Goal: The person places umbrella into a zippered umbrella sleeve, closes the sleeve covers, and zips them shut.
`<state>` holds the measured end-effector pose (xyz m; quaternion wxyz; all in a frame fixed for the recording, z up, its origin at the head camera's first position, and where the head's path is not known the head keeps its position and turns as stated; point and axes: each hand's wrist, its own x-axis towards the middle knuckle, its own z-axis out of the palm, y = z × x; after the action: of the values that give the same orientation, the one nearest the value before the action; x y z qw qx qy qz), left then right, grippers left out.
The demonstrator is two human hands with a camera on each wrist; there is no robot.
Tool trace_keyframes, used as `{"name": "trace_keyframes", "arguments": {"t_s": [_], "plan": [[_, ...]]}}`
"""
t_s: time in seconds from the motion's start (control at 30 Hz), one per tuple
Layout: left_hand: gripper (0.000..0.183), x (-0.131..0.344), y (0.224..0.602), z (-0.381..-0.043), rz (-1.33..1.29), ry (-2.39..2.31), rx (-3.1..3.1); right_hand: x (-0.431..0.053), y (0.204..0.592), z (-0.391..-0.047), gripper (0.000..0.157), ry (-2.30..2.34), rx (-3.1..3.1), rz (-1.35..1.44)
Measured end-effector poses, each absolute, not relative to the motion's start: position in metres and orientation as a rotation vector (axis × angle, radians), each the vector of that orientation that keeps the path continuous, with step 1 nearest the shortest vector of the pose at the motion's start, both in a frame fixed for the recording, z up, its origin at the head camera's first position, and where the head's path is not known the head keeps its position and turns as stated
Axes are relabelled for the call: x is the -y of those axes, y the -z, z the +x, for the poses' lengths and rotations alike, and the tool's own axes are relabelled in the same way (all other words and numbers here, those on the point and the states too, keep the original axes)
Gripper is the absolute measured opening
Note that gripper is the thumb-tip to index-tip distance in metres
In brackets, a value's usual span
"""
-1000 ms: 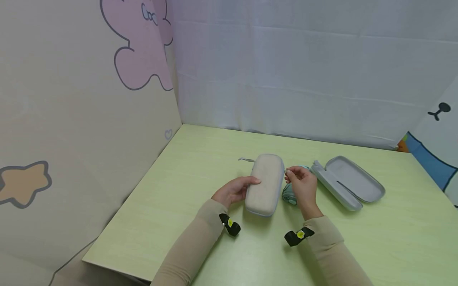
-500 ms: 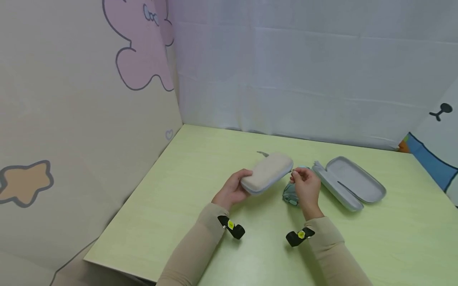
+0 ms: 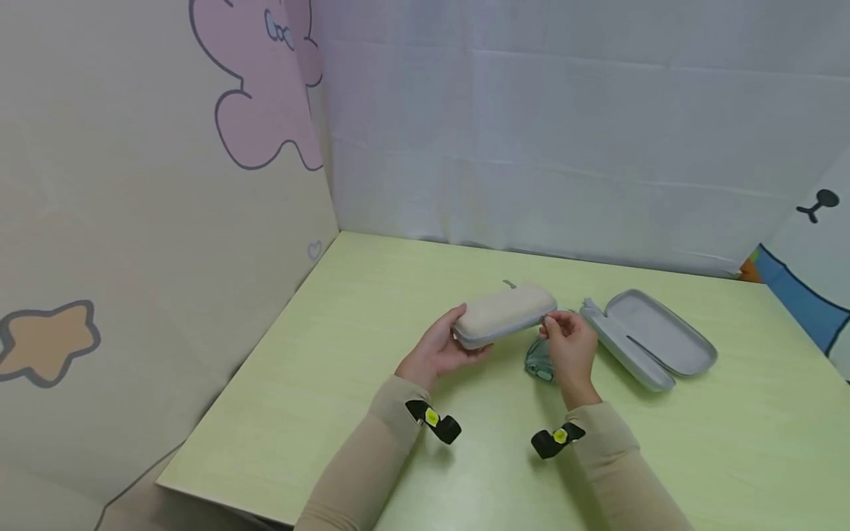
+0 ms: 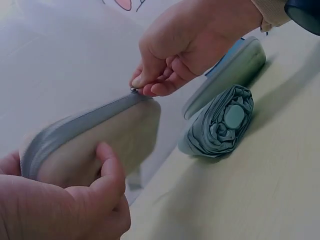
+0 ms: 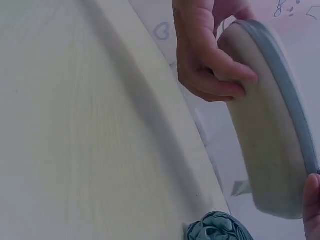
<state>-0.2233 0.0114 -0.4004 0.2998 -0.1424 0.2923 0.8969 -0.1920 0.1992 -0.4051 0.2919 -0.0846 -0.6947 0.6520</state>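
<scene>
My left hand [image 3: 440,348] grips one end of a cream fabric zip case [image 3: 506,308] with a grey-blue zipper band, and holds it up over the table. In the left wrist view the fingers curl around its underside, with the zipped edge facing up. At the case's other end, thumb and fingertips of my right hand [image 3: 572,345] pinch the small zipper pull [image 4: 134,90]. The zipper looks closed along the part that shows. Just below the right hand lies a rolled-up teal folding umbrella [image 4: 220,122], partly hidden by that hand in the head view.
An open grey hard case [image 3: 690,354] lies on the pale yellow table [image 3: 279,369] to the right, with a thin dark strip across its inside. A small grey strap [image 3: 509,284] sticks out behind the cream case. Walls stand at the left and back.
My left hand has turned the cream case clockwise from nearly upright to almost sideways and tilted it, so its zipped side shows. My right hand has shifted only slightly right, still at the zipper pull.
</scene>
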Motion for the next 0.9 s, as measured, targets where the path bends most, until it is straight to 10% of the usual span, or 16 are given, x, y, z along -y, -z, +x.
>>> {"name": "trace_keyframes", "arguments": {"t_s": [0.9], "plan": [[0.053, -0.002, 0.410, -0.231, -0.265, -2.490, -1.160, -0.203, 0.402, -0.188, 0.010, -1.723, 1.873, -0.226]]}}
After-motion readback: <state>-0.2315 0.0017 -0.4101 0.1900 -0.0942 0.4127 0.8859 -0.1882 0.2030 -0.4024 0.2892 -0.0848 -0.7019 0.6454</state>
